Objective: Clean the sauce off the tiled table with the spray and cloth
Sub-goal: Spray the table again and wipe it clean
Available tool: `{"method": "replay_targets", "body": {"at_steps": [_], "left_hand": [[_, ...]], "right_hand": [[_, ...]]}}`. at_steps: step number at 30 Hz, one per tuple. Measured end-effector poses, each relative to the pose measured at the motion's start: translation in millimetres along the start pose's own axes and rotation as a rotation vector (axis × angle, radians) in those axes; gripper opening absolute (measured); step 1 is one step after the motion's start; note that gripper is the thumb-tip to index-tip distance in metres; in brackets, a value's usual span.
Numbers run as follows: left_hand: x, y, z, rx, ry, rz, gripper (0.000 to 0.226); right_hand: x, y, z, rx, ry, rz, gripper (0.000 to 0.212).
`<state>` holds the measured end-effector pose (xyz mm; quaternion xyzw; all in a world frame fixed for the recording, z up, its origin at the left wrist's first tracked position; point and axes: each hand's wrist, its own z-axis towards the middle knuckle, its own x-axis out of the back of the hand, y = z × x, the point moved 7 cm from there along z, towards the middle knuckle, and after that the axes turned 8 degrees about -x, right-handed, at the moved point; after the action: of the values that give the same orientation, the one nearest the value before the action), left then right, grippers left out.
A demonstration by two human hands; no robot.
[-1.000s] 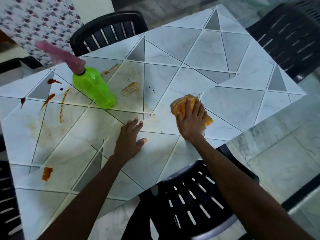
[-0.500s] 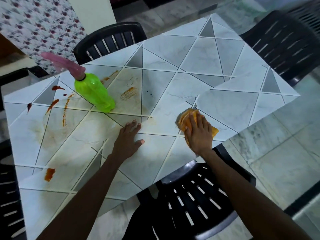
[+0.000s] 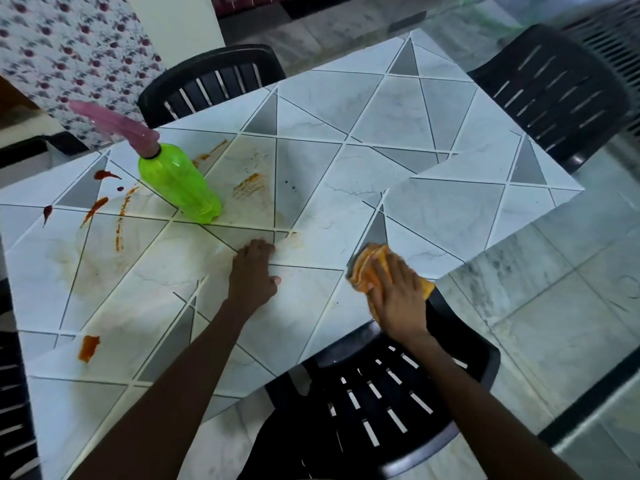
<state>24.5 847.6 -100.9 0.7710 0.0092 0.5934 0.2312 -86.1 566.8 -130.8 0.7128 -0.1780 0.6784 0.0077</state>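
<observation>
Right hand point(image 3: 398, 294) presses crumpled, seemingly soft orange cloth point(image 3: 363, 268).

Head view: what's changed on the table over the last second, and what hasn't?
The right hand, pressing flat on the orange cloth, has dragged it toward you to the near edge of the tiled table, above the black chair. Nothing was picked up or released. The left hand still rests on the same spot, the green spray bottle hasn't moved, and the sauce streaks on the left remain.
</observation>
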Motion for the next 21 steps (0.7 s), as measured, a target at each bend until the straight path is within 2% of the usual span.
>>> {"method": "replay_targets", "body": {"at_steps": [4,6,9,13,17,21], "left_hand": [[-1,0,1,-0.003,0.043,0.015,0.065],[-2,1,1,-0.012,0.06,0.023,0.066],[-2,0,0,-0.01,0.05,0.062,0.066],[1,6,11,0.03,-0.067,0.253,0.071],[2,16,25,0.016,-0.135,0.386,0.077],[-3,17,28,0.041,-0.152,0.401,0.071]], "right_hand": [[11,17,71,-0.248,-0.004,0.037,0.068],[8,-3,97,-0.277,-0.023,0.069,0.069],[-6,-48,100,-0.108,-0.053,0.046,0.062],[-17,-82,56,0.153,-0.11,0.022,0.057],[-19,-87,70,0.2,-0.202,-0.02,0.059],[-12,-97,147,0.146,-0.24,-0.04,0.06]]}}
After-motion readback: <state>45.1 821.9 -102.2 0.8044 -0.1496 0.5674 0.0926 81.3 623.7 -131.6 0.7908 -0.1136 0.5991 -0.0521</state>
